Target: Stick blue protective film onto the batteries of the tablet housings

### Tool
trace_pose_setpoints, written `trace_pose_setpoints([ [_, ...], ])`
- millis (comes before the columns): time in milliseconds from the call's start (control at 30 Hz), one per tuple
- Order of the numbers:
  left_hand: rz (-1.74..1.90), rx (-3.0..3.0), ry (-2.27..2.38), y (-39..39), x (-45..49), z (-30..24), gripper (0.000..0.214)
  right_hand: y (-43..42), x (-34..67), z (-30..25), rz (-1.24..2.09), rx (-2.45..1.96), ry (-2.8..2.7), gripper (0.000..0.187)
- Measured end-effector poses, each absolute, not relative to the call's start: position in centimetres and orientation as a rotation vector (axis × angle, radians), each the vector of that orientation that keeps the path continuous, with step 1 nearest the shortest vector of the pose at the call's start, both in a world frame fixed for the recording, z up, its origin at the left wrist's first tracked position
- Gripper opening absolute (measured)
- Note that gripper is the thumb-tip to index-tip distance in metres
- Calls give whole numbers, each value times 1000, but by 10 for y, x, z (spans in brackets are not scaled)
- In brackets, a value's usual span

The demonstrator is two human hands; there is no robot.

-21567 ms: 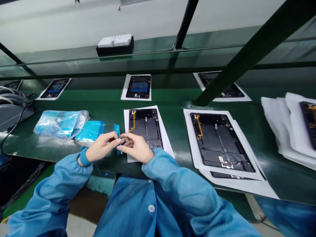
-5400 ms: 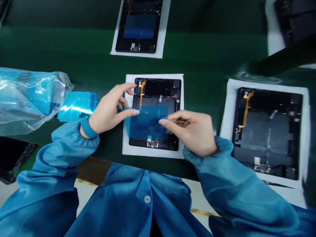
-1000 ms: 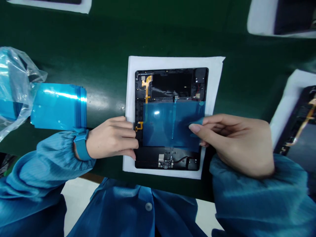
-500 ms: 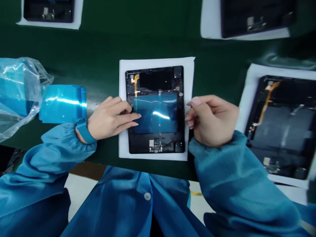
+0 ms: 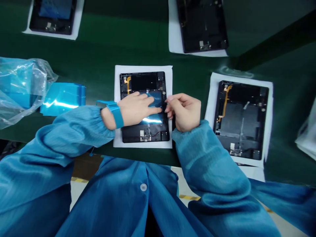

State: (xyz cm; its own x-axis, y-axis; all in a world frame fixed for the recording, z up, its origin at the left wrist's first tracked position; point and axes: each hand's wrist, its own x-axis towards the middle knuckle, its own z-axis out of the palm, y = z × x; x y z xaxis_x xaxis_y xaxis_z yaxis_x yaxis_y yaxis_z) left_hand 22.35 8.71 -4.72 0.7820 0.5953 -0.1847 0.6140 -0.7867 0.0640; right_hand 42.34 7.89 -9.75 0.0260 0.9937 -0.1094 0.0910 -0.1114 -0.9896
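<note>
An open black tablet body (image 5: 144, 82) lies on a white sheet (image 5: 118, 141) at the near edge of the green bench. A blue film (image 5: 156, 98) lies on its middle. My left hand (image 5: 137, 108) rests flat on the film, fingers stretched out to the right. My right hand (image 5: 184, 110) sits at the tablet's right edge with its fingers curled, fingertips touching the rim beside the film; what they pinch, if anything, is hidden.
A stack of blue films (image 5: 63, 98) and a clear plastic bag (image 5: 22, 87) lie at the left. Another open tablet (image 5: 240, 118) on white paper lies at the right. Two more tablets (image 5: 202, 24) (image 5: 55, 14) lie further back.
My left hand has slid from the tablet's left edge across onto the film. My right hand stays at the right edge. The view has pulled back.
</note>
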Motion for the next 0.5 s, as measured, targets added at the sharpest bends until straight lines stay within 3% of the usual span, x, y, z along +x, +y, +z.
trace_pose_setpoints([
  [100,-252,2777,993,87,216,-42,47,76,425,-95,1181,-1379,-1281,25],
  [233,8,2653,1296,81,170,-38,52,64,418,-76,878,-1343,-1716,21],
  [400,93,2483,1445,68,127,-49,110,72,393,-62,439,-947,-2610,39],
  [500,10,2454,1440,62,126,-57,120,92,379,-66,315,-934,-2813,55],
])
